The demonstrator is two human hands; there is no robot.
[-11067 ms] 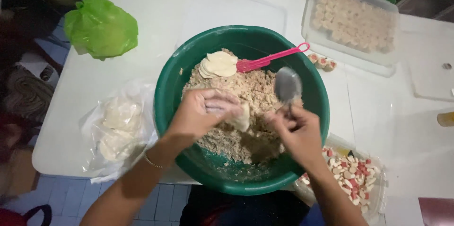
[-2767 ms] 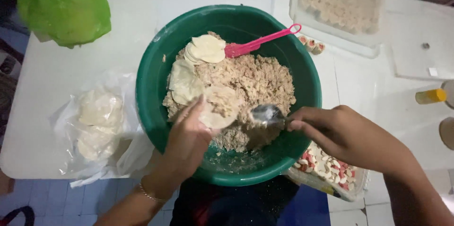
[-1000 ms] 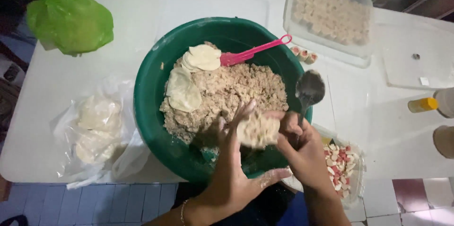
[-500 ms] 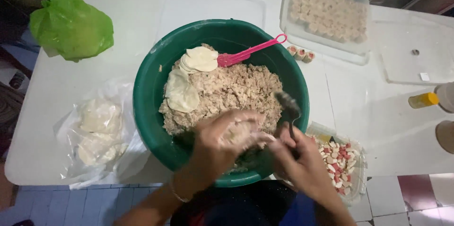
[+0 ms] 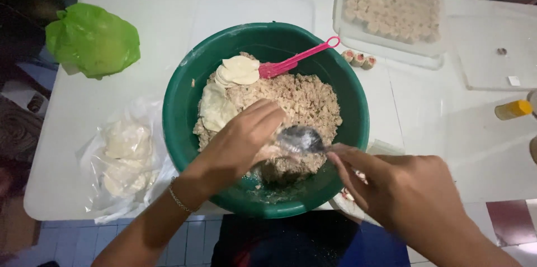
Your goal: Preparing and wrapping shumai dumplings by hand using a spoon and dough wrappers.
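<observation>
Head view: spoon (image 5: 302, 139) meets the cupped left hand (image 5: 246, 138) over the filling (image 5: 302, 102) in the green bowl (image 5: 184, 93).
Right hand (image 5: 408, 188) pinches the spoon's handle, which runs left-right, bowl end touching the left fingers; can't tell what's in that palm.

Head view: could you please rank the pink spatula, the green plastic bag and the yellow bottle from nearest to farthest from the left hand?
From the left hand, over the green bowl:
1. Pink spatula, just beyond, resting on the bowl's far rim.
2. Green plastic bag, at the table's far left.
3. Yellow bottle, at the far right edge.
</observation>
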